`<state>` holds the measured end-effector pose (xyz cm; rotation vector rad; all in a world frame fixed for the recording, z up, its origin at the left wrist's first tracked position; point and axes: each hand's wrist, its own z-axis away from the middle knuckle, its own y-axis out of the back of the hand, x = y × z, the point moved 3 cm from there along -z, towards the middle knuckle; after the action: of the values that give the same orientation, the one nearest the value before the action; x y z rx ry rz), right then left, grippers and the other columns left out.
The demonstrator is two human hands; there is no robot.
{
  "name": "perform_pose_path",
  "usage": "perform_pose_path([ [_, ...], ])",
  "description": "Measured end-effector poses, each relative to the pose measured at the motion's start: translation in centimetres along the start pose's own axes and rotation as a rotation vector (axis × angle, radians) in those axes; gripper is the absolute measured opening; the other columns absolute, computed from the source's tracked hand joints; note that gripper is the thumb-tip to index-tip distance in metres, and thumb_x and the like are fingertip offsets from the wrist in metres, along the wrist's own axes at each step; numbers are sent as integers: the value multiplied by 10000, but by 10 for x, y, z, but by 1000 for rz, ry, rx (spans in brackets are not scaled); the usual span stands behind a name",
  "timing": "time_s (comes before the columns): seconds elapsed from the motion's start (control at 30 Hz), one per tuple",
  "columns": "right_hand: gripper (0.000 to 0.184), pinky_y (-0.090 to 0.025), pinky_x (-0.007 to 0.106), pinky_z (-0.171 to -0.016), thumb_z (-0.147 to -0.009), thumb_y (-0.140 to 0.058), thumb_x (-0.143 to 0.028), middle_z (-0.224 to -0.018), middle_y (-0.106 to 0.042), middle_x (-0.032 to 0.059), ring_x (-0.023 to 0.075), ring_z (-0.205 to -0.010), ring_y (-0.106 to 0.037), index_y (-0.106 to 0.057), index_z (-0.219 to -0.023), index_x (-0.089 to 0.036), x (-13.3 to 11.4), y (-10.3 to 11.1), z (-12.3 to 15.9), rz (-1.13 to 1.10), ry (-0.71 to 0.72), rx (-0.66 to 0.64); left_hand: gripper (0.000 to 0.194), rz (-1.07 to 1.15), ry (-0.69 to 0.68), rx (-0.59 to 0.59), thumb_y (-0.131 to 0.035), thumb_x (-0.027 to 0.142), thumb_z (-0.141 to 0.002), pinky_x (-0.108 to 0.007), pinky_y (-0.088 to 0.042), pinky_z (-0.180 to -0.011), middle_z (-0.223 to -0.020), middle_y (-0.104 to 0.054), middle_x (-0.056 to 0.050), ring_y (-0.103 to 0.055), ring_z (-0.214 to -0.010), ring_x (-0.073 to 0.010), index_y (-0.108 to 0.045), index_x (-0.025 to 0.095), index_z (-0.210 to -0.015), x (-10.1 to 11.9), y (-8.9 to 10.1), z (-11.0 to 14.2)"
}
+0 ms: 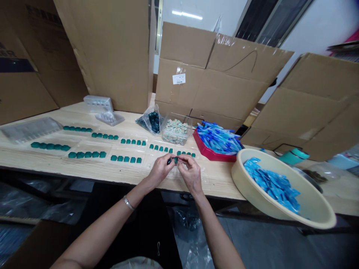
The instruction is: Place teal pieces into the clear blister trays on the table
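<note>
Over the front edge of the wooden table (92, 170), my left hand (160, 170) and my right hand (191, 171) meet, both pinching small dark green pieces (172, 160) between the fingertips. My left wrist wears a thin bracelet (128, 203). Just beyond the hands lie clear blister trays (127, 151), each holding a row of green pieces (126, 159). The nearest row (185, 153) sits right behind my fingers.
A beige basin (314, 209) of blue packets overhangs the table edge at right. Behind it are a red tray (215, 155) of blue sticks, a clear tub (176, 131), a bag of green pieces (153, 121) and empty trays (29, 129). Cardboard boxes (213, 74) wall the back.
</note>
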<state>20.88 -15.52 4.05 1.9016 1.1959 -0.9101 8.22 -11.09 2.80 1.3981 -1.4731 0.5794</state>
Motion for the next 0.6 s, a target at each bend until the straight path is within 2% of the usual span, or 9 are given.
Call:
perform_pose_path([
  [0.1, 195, -526, 320, -812, -779, -594, -243, -1064, -613, 68, 172, -934, -604, -668, -958, -224, 3, 6, -4, -33, 11, -125, 185, 203, 153, -72, -515, 318, -795, -213, -424, -568, -729, -627, -24, -548, -577, -108, -617, 166, -823, 0, 0, 0],
  [0.17, 193, -495, 351, -874, -783, -606, -251, -1075, -630, 60, 189, -1017, -579, -682, -960, -243, 4, 11, -6, -16, 44, -200, 228, 349, 288, -161, -532, 375, -782, -184, -304, -403, -608, -551, 12, -388, -411, -57, -590, 155, -773, 2, -1, 3],
  [0.23, 187, -465, 377, -913, -777, -625, -248, -1039, -659, 47, 195, -1024, -580, -691, -951, -257, 5, 15, -7, 8, 73, -219, 259, 477, 391, -238, -563, 407, -758, -171, -183, -353, -536, -470, 46, -251, -363, -29, -559, 148, -747, 6, -2, 6],
  [0.33, 164, -462, 388, -908, -763, -648, -247, -995, -682, 41, 198, -980, -603, -701, -918, -258, 4, 18, -7, 11, 93, -209, 278, 575, 455, -290, -618, 407, -716, -162, -139, -356, -521, -445, 59, -214, -370, -15, -528, 144, -724, 11, -2, 8],
  [0.43, 168, -490, 375, -849, -753, -661, -257, -954, -689, 41, 194, -909, -622, -699, -917, -257, 1, 18, -5, 21, 102, -184, 289, 559, 470, -263, -646, 400, -687, -161, -146, -355, -548, -486, 50, -230, -366, -8, -512, 147, -725, 9, -1, 7],
  [0.6, 142, -507, 362, -800, -769, -641, -278, -929, -684, 46, 196, -892, -618, -701, -895, -253, 0, 20, -3, 64, 123, -122, 310, 458, 440, -124, -669, 413, -658, -168, -186, -348, -576, -515, 42, -276, -364, -13, -551, 145, -760, 6, 3, 7],
])
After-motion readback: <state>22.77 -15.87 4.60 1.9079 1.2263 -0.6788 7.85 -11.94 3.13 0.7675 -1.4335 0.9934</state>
